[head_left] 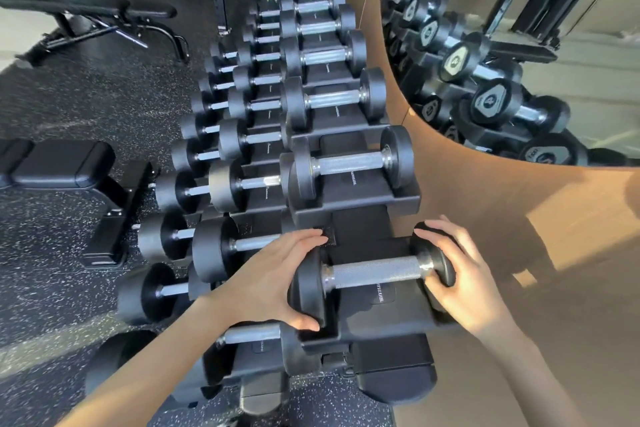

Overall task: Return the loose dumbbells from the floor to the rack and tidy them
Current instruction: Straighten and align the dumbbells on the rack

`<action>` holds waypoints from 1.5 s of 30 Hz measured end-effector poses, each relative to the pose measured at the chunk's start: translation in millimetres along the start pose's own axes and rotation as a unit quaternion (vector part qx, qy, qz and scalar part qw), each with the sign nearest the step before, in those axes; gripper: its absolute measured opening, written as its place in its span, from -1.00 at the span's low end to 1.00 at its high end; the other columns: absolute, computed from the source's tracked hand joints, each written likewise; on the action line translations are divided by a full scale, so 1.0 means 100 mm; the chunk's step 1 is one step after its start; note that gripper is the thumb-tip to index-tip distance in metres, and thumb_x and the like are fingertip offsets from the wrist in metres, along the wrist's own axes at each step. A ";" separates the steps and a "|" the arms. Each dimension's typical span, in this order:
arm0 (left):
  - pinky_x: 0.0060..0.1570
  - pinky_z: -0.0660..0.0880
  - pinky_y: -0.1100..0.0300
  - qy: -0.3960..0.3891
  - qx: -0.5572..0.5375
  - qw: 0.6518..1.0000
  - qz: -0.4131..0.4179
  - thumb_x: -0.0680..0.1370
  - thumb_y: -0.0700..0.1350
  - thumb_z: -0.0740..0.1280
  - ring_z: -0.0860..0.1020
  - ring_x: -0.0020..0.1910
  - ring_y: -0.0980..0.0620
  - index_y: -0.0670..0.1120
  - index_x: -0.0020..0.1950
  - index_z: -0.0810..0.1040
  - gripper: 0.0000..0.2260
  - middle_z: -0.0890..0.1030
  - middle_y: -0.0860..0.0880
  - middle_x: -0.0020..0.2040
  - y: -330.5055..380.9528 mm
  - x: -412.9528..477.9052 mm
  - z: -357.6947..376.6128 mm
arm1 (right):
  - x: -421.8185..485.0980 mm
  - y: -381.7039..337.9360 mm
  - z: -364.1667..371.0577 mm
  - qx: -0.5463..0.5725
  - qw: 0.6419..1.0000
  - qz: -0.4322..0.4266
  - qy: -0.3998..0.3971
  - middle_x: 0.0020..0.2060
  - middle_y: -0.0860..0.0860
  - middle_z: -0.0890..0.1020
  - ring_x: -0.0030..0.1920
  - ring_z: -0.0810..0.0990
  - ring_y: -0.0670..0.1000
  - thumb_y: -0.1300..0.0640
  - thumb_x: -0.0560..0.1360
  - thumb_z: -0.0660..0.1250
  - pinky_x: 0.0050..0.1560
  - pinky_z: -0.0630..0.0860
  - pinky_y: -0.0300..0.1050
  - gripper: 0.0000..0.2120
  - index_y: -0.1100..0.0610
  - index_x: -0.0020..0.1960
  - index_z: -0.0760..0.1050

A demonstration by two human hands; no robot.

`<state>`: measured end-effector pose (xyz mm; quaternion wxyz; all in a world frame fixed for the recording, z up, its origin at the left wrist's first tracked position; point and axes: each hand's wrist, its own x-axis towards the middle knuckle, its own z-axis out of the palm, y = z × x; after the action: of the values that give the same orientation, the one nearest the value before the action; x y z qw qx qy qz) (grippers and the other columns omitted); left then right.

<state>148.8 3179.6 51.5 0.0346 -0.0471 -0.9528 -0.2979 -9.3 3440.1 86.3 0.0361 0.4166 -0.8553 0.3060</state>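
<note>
**Dumbbell seated at the rack's near end**

Head view: one dumbbell [374, 274] lies in the nearest top cradle [377, 321] of the loaded three-tier rack [360, 218]. Left hand [273, 277] and right hand [467, 281] each grip one head.

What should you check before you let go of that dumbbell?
1. Left hand and right hand each grip a head of the dumbbell: ok.
2. Dumbbell lies over the nearest top-row cradle: ok.
3. Both heads fully seated: cannot tell, the hands cover them.
4. Left thumb clear of the cradle's lip: cannot tell, it curls under the head near the lip.
5. Handle lines up with the next dumbbell: ok.
</note>
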 end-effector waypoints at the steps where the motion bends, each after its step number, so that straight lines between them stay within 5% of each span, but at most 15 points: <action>1: 0.35 -0.15 0.44 0.000 0.025 1.000 0.010 0.24 0.37 0.42 0.00 0.42 0.28 0.09 0.50 0.01 -0.02 0.07 0.14 0.48 0.00 0.01 0.01 | -0.01 0.02 -0.01 -0.033 0.999 -0.004 -0.004 0.29 -0.08 0.38 0.46 0.18 -0.05 0.46 0.33 0.36 0.43 0.17 -0.12 -0.44 0.10 0.27 0.44; 4: 0.43 -0.16 0.23 0.017 0.119 0.991 0.064 0.33 0.44 0.27 0.08 0.44 0.10 -0.04 0.53 0.02 -0.05 0.15 0.00 0.49 -0.09 -0.10 -0.04 | -0.12 -0.14 0.03 -0.154 0.988 -0.010 0.002 0.34 0.08 0.37 0.47 0.12 0.08 0.27 0.40 0.37 0.42 0.12 0.17 -0.47 0.21 0.35 0.35; 8: 0.43 -0.02 0.06 0.012 0.185 0.975 0.121 0.43 0.42 0.12 0.22 0.41 0.01 -0.10 0.52 0.10 -0.17 0.28 -0.07 0.45 -0.33 -0.18 -0.18 | -0.36 -0.54 0.17 -0.195 0.977 0.080 0.027 0.40 0.13 0.29 0.49 0.06 0.08 0.24 0.41 0.38 0.43 0.03 0.19 -0.40 0.22 0.40 0.27; 14: 0.40 0.09 0.01 -0.007 0.229 0.951 0.207 0.48 0.37 0.04 0.24 0.42 -0.02 -0.09 0.50 0.15 -0.26 0.33 -0.08 0.43 -0.88 -0.26 -0.36 | -0.72 -1.28 0.74 -0.218 0.954 0.188 0.082 0.39 0.14 0.28 0.41 0.18 0.11 0.23 0.36 0.46 0.23 0.40 0.26 -0.30 0.24 0.41 0.23; 18: 0.38 0.09 0.01 -0.033 0.264 0.925 0.273 0.51 0.35 0.01 0.24 0.41 -0.05 -0.09 0.50 0.17 -0.29 0.32 -0.10 0.44 -1.35 -0.38 -0.63 | -0.85 -1.89 1.28 -0.268 0.919 0.276 0.087 0.37 0.14 0.35 0.35 0.31 0.13 0.16 0.36 0.46 0.25 0.39 0.26 -0.28 0.22 0.43 0.21; 21: 0.37 0.09 0.02 -0.045 0.253 0.918 0.302 0.55 0.30 -0.01 0.25 0.42 -0.06 -0.05 0.51 0.16 -0.37 0.32 -0.10 0.45 -1.57 -0.55 -0.83 | -0.87 -2.44 1.55 -0.288 0.899 0.308 0.122 0.32 0.09 0.43 0.27 0.44 0.11 0.10 0.45 0.35 0.36 0.26 0.09 -0.44 0.18 0.40 0.29; 24: 0.37 0.09 0.00 -0.039 0.233 0.906 0.350 0.57 0.26 0.01 0.24 0.42 -0.06 0.00 0.50 0.16 -0.43 0.32 -0.09 0.44 -1.59 -0.62 -1.05 | -0.81 -2.95 1.64 -0.323 0.870 0.346 0.142 0.31 0.07 0.44 0.30 0.34 0.03 -0.06 0.50 0.14 0.41 0.17 -0.03 -0.48 0.14 0.40 0.29; 31: 0.39 0.15 -0.07 -0.001 0.203 0.899 0.389 0.56 0.20 0.06 0.30 0.40 -0.07 -0.02 0.46 0.29 -0.47 0.39 -0.09 0.40 -1.52 -0.84 -1.41 | -0.78 -3.68 1.67 -0.387 0.818 0.397 0.151 0.38 0.11 0.37 0.43 0.26 0.09 -0.16 0.53 0.01 0.43 0.15 0.14 -0.42 0.14 0.44 0.22; 45: 0.36 0.18 -0.06 -0.020 0.215 0.899 0.381 0.54 0.19 0.08 0.33 0.39 -0.07 -0.03 0.44 0.33 -0.47 0.39 -0.08 0.41 -1.95 -1.79 -1.57 | -1.05 -4.38 2.33 -0.338 0.844 0.397 0.122 0.35 0.13 0.41 0.39 0.32 0.12 -0.01 0.53 0.25 0.37 0.23 0.10 -0.47 0.15 0.42 0.24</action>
<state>311.4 2918.6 53.3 0.1356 -0.4040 -0.9033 -0.0487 425.7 3180.0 80.6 0.1546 -0.0375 -0.9867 0.0343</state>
